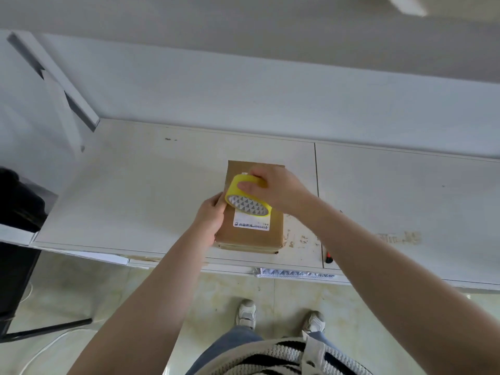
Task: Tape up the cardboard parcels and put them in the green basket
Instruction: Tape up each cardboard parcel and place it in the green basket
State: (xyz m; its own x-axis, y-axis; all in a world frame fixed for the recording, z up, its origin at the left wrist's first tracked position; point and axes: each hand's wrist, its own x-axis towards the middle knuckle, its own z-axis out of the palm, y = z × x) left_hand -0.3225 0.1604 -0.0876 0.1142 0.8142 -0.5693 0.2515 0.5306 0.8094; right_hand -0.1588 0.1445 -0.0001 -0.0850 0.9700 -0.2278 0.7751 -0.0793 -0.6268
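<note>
One cardboard parcel [250, 212] on the white table [135, 190], one roll of yellow tape [247, 197], two hands. Parcel is a brown, flat oblong box lying near the table's front edge, a white printed label [251, 225] on its top face; label text too small to read. Right hand [278, 189] grips the tape roll from above, fingers curled over its rim, roll tilted and sitting on the parcel's top. Left hand [212, 215] holds the parcel's left edge, fingers wrapped on it, fingertips hidden behind the roll. A small red-and-black tool [328, 257] lies at the table's front edge to the right, partly covered by the right forearm, can't tell what it is. Two sneakers [246, 312] on the tile floor below.
</note>
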